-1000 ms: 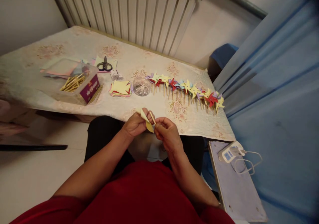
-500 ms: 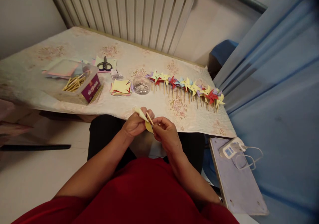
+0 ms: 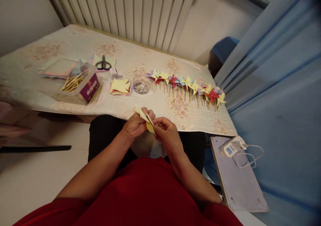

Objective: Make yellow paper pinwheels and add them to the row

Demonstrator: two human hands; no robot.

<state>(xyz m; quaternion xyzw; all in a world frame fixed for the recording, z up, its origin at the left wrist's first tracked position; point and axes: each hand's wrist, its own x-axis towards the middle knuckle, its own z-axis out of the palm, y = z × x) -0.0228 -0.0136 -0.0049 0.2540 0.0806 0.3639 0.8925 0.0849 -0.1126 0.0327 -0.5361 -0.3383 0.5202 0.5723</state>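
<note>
The left hand [image 3: 134, 125] clasps curled yellow paper [image 3: 150, 127] by the worktop's [image 3: 160, 107] near edge; the right hand [image 3: 167, 132] pinches a wooden stick [image 3: 149, 119] against it. Keeping them aligned likely calls for light, steady fingers. Pinwheels [image 3: 195, 87] lie toward the right edge.

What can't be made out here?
All in the head view:
Lower end of the wooden stick: hidden by the right hand.
Part of the yellow paper: covered by the left hand.
Silvery bits in the round container: too small.
Wording on the purple label: too small.
Pinkish shape: cut off by left edge.
</note>
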